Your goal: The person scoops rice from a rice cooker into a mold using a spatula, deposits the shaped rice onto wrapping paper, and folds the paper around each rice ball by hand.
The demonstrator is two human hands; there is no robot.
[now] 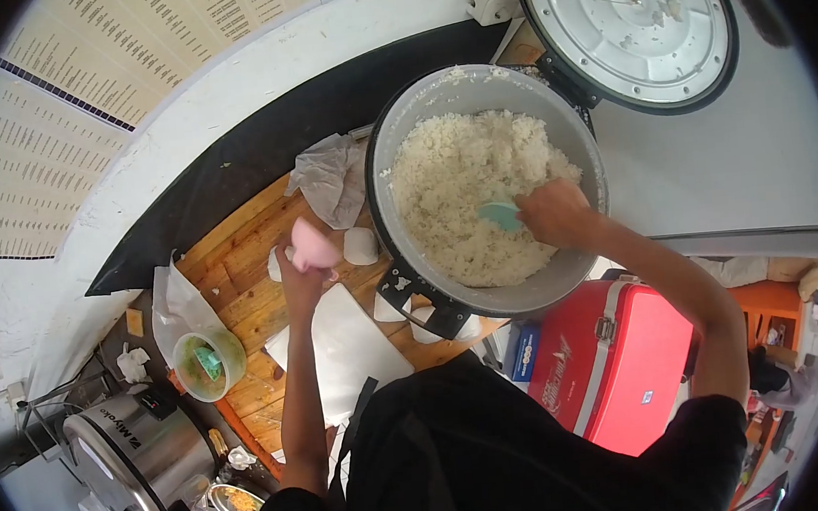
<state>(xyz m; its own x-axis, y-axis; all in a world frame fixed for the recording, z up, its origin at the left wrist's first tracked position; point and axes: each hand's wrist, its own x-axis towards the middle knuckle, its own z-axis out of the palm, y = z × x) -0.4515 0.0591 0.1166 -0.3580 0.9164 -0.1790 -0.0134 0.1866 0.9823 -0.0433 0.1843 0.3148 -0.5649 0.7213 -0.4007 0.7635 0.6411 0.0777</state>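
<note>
My left hand [302,285] is wrapped around a small pink cup [314,247], held tilted above the wooden table [247,268]. In my right hand [560,215] is a teal rice paddle [500,214], its blade against the cooked white rice [460,170]. That rice partly fills a large rice cooker [599,173], whose round lid [627,32] stands open at the upper right. White rounded lumps [360,246] sit on the table near the cup. A stack of white paper sheets [345,357] lies below my left hand.
A crumpled plastic bag [329,180] lies left of the cooker. Further left are a tub of cloudy liquid [227,380] holding something green and a second, closed rice cooker [146,454]. A red cooler box [619,364] stands under my right arm.
</note>
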